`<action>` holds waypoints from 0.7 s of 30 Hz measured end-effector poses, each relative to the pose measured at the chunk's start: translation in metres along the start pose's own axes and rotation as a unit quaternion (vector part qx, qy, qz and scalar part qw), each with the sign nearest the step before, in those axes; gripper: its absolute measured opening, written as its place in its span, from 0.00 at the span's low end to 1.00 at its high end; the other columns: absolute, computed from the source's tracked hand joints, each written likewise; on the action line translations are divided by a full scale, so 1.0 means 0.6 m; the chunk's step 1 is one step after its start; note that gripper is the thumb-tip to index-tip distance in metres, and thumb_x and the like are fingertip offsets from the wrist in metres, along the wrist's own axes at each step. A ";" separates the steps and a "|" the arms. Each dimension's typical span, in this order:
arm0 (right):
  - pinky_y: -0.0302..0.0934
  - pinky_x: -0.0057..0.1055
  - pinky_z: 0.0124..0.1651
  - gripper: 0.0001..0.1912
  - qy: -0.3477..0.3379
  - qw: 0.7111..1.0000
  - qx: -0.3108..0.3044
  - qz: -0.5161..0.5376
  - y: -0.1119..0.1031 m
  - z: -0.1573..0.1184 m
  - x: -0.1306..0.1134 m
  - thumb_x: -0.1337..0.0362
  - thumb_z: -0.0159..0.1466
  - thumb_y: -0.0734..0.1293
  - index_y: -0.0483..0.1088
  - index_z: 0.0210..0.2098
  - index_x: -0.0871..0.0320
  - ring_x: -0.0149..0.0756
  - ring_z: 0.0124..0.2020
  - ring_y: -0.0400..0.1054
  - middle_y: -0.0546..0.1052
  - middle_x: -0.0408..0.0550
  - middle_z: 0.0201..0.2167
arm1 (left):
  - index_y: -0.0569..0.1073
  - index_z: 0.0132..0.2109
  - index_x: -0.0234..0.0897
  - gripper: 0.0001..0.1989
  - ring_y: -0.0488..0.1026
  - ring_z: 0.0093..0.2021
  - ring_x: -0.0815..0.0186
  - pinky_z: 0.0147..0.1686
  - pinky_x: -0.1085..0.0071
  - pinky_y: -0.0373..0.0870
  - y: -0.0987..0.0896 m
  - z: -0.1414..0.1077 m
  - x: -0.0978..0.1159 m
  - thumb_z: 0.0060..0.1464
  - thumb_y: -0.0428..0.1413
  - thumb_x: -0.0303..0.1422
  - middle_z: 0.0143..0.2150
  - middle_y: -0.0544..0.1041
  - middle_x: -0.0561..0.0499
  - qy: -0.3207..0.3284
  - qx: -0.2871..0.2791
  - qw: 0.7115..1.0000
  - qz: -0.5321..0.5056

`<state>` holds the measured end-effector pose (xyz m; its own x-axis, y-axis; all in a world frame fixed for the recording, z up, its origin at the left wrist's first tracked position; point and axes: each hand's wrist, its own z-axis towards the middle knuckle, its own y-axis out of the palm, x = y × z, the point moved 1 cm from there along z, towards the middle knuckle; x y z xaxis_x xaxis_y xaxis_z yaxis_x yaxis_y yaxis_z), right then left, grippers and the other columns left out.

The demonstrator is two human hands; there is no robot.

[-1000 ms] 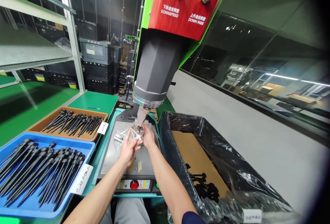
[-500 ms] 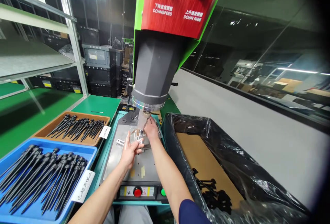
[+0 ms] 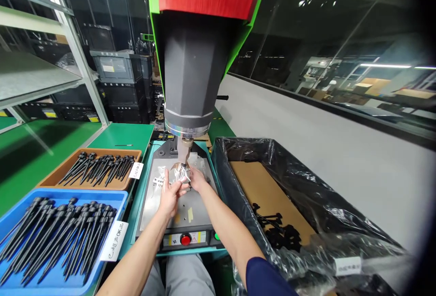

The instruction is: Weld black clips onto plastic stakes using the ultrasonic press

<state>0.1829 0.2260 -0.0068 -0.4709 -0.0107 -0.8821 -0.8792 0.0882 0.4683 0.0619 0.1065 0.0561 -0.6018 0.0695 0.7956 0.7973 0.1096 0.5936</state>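
The pale metal horn [image 3: 184, 150] of a press comes down onto a small fixture with shiny clear plastic [image 3: 180, 173] around it. At its near left is my left hand [image 3: 169, 197], one finger pointing forward and the others curled in with the thumb. Whatever lies between them is too small to name. My right hand [image 3: 197, 179] is against the fixture's right side, fingers bunched towards the horn's tip. What they hold is hidden. Both hands are over the grey metal base plate [image 3: 160, 214].
To the left, a blue tray [image 3: 112, 196] and a brown tray [image 3: 44, 182] hold many black stick-like parts. A black-lined box [image 3: 238, 214] with loose black parts stands right. A red button [image 3: 185, 240] is on the base's front. The press head [image 3: 194, 68] hangs above.
My right hand has drawn back towards me, from beside the horn to the fixture's right side. My left hand stays close to the fixture. The whole view has shifted slightly.
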 end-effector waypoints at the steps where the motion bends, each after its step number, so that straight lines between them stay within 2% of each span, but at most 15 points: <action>1: 0.65 0.34 0.33 0.14 0.006 1.000 0.003 0.007 -0.004 -0.012 0.003 0.54 0.49 0.74 0.70 0.27 0.57 0.40 0.29 0.71 0.75 0.46 0.23 | 0.36 0.71 0.49 0.50 0.80 0.36 0.65 0.30 0.75 0.76 0.000 0.000 0.002 0.54 0.62 0.28 0.44 0.80 0.45 0.000 0.001 1.000 -0.001; 6: 0.64 0.35 0.41 0.17 0.021 0.999 -0.007 0.027 -0.036 -0.074 0.001 0.57 0.48 0.76 0.74 0.35 0.58 0.39 0.37 0.72 0.78 0.51 0.36 | 0.37 0.71 0.49 0.48 0.80 0.34 0.66 0.29 0.76 0.76 0.003 -0.001 0.013 0.55 0.61 0.27 0.43 0.80 0.45 -0.001 0.002 1.000 -0.002; 12: 0.64 0.38 0.48 0.25 0.070 0.996 -0.049 0.005 -0.061 -0.133 -0.012 0.63 0.48 0.77 0.74 0.46 0.57 0.43 0.47 0.71 0.76 0.55 0.47 | 0.38 0.71 0.47 0.47 0.80 0.35 0.66 0.30 0.76 0.76 0.003 0.002 0.011 0.56 0.60 0.27 0.45 0.80 0.45 -0.010 0.001 1.000 -0.008; 15: 0.64 0.37 0.46 0.25 0.080 0.995 -0.066 0.001 -0.068 -0.156 -0.013 0.62 0.49 0.76 0.74 0.47 0.56 0.43 0.46 0.72 0.76 0.55 0.48 | 0.39 0.71 0.46 0.46 0.80 0.35 0.66 0.30 0.76 0.76 0.000 0.002 0.009 0.56 0.60 0.27 0.46 0.80 0.44 -0.009 0.001 1.000 -0.016; 21: 0.63 0.34 0.40 0.25 0.110 0.992 -0.057 0.004 -0.086 -0.190 -0.001 0.62 0.50 0.76 0.73 0.47 0.57 0.38 0.36 0.74 0.78 0.52 0.41 | 0.44 0.70 0.45 0.46 0.80 0.36 0.65 0.28 0.76 0.75 -0.003 0.000 0.007 0.54 0.62 0.28 0.46 0.80 0.43 -0.013 0.015 1.000 -0.022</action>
<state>0.2201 0.1078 -0.0247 -0.4720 -0.2286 -0.8515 -0.8716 -0.0240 0.4896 0.0581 0.1067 0.0582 -0.6370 0.0902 0.7656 0.7690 0.1426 0.6231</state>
